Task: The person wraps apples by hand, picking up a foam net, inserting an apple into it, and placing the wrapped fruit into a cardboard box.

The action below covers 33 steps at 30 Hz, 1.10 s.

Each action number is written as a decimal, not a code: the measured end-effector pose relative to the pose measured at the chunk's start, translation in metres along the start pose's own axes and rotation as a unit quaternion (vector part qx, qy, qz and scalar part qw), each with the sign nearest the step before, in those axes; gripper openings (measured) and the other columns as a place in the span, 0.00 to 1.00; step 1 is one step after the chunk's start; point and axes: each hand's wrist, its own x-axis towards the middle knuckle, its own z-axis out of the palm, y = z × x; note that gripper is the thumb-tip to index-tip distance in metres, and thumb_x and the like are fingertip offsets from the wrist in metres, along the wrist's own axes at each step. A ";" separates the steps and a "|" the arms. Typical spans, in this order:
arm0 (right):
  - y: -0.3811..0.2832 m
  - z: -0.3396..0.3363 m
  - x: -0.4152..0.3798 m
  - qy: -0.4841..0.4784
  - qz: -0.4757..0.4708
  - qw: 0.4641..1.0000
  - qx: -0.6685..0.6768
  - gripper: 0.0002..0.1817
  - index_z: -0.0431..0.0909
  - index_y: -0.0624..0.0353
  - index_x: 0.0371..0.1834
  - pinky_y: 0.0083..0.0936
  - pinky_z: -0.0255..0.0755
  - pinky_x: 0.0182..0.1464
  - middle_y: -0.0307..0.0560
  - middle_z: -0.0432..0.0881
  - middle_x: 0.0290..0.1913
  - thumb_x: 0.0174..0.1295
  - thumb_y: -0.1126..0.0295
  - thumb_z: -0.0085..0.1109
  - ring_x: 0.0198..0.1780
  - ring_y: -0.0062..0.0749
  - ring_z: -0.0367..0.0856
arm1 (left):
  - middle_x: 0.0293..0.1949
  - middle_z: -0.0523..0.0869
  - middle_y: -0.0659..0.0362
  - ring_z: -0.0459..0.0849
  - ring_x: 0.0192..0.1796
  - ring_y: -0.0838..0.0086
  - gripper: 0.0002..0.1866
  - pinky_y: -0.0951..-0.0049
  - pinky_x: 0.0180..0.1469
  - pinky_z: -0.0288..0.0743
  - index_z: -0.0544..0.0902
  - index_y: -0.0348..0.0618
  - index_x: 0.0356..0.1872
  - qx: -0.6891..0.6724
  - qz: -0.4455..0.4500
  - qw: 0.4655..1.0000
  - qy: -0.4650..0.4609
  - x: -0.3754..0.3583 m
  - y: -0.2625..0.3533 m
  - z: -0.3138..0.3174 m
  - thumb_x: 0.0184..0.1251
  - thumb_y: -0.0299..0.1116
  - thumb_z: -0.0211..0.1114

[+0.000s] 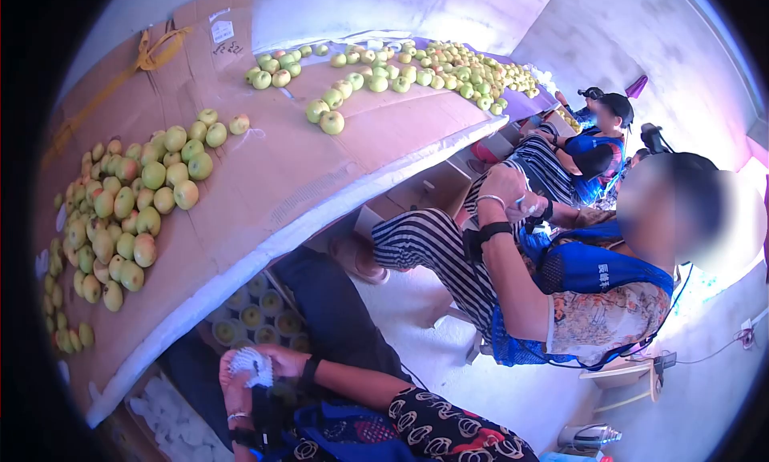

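In the lower left, my left hand [234, 382] and my right hand [287, 361] come together around a white foam net [255, 367]. The fingers of both hands are curled against it; whether an apple sits inside it I cannot make out. Just beyond my hands, a box holds several green apples [250, 315] in rows, each in a white foam net. At my left side lies a heap of white foam nets [175, 420] in a carton. Dark cloth [332, 310] partly covers the area beside the box.
A cardboard-covered table [304, 174] with a pale front edge carries piles of green apples [132, 198] at the left and more apples [448, 66] at the far end. Co-workers in blue vests [593, 270] sit along it on the right. A metal flask [589, 436] is at lower right.
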 end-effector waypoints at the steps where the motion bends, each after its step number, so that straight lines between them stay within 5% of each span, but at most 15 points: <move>1: -0.005 0.007 -0.004 -0.010 0.012 1.000 0.011 0.14 0.71 0.54 0.50 0.25 0.75 0.45 0.35 0.79 0.41 0.64 0.61 0.51 0.42 0.20 0.78 | 0.42 0.80 0.59 0.80 0.45 0.72 0.25 0.72 0.49 0.76 0.73 0.43 0.48 0.000 0.000 1.000 0.001 0.001 -0.001 -0.003 0.43 0.19 0.61; 6: -0.025 0.010 -0.006 -0.016 0.066 0.997 0.029 0.14 0.70 0.51 0.50 0.27 0.75 0.45 0.33 0.77 0.41 0.63 0.60 0.53 0.41 0.21 0.78 | 0.41 0.80 0.58 0.80 0.43 0.71 0.17 0.70 0.48 0.76 0.73 0.43 0.46 0.001 0.039 0.998 0.054 0.020 -0.014 -0.009 0.54 0.20 0.56; 8: -0.017 -0.005 0.001 -0.007 0.049 0.997 -0.051 0.13 0.73 0.45 0.43 0.23 0.72 0.37 0.32 0.77 0.37 0.60 0.55 0.55 0.38 0.20 0.77 | 0.41 0.80 0.58 0.80 0.43 0.71 0.16 0.69 0.48 0.76 0.73 0.43 0.47 -0.001 0.033 0.997 0.073 0.021 -0.011 0.000 0.57 0.20 0.54; 13: -0.031 0.007 -0.010 0.010 0.096 0.989 -0.112 0.10 0.72 0.47 0.43 0.20 0.68 0.37 0.32 0.77 0.38 0.61 0.60 0.52 0.38 0.19 0.76 | 0.43 0.79 0.59 0.79 0.44 0.70 0.16 0.69 0.47 0.75 0.72 0.42 0.50 -0.011 0.095 0.977 0.191 0.022 -0.010 0.010 0.60 0.21 0.50; 18: -0.029 0.012 -0.010 0.040 0.110 0.975 -0.191 0.10 0.71 0.49 0.43 0.21 0.69 0.38 0.32 0.76 0.38 0.61 0.62 0.51 0.40 0.18 0.76 | 0.44 0.79 0.60 0.80 0.44 0.72 0.13 0.70 0.46 0.75 0.74 0.41 0.48 0.040 0.054 0.991 0.112 0.028 -0.024 -0.033 0.63 0.23 0.51; 22: -0.023 -0.003 -0.004 0.193 0.036 0.975 -0.100 0.08 0.71 0.50 0.42 0.25 0.73 0.43 0.35 0.75 0.38 0.63 0.62 0.49 0.40 0.24 0.78 | 0.44 0.79 0.59 0.78 0.46 0.73 0.14 0.73 0.43 0.75 0.72 0.41 0.52 0.155 0.035 0.978 0.137 0.028 -0.038 -0.038 0.67 0.29 0.49; 25: -0.024 -0.013 0.000 0.163 -0.058 0.984 -0.052 0.07 0.70 0.48 0.42 0.30 0.72 0.46 0.35 0.79 0.41 0.65 0.62 0.46 0.44 0.26 0.79 | 0.46 0.78 0.57 0.76 0.47 0.73 0.18 0.71 0.44 0.74 0.71 0.40 0.56 0.243 -0.014 0.959 0.143 0.022 -0.028 -0.020 0.70 0.37 0.47; 27: -0.024 -0.018 -0.001 0.105 -0.084 0.991 0.016 0.09 0.71 0.51 0.46 0.29 0.72 0.51 0.38 0.78 0.46 0.66 0.67 0.45 0.47 0.28 0.78 | 0.47 0.78 0.61 0.78 0.44 0.74 0.22 0.75 0.36 0.75 0.70 0.45 0.57 0.284 -0.052 0.947 0.137 0.023 -0.037 -0.031 0.68 0.46 0.49; 33: -0.027 -0.014 -0.001 0.031 -0.081 0.989 0.120 0.09 0.73 0.52 0.45 0.28 0.70 0.53 0.40 0.79 0.44 0.64 0.69 0.46 0.49 0.28 0.77 | 0.44 0.79 0.62 0.78 0.39 0.77 0.20 0.77 0.28 0.73 0.72 0.46 0.53 0.314 -0.045 0.941 0.122 0.025 -0.043 -0.047 0.67 0.47 0.48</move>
